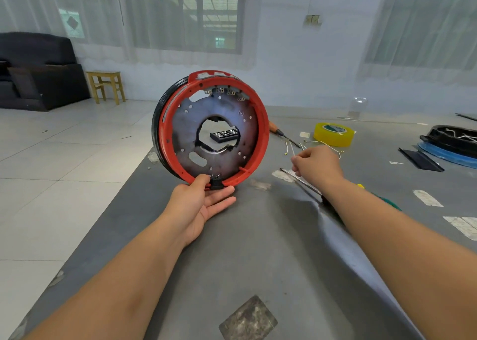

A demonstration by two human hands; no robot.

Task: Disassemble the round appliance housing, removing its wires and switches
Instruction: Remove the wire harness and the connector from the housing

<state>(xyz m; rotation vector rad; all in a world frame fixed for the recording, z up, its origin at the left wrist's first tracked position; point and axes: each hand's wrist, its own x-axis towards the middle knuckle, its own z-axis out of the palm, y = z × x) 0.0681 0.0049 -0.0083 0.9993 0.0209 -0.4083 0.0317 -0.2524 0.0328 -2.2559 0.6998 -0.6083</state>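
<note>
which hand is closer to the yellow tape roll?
Right. The right hand is over the table just below and left of the yellow tape roll, apart from it. The left hand is farther left, holding the bottom of the round housing.

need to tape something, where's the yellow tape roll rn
In the head view the yellow tape roll lies flat on the grey table, right of the upright red housing, just beyond the right hand.
</note>
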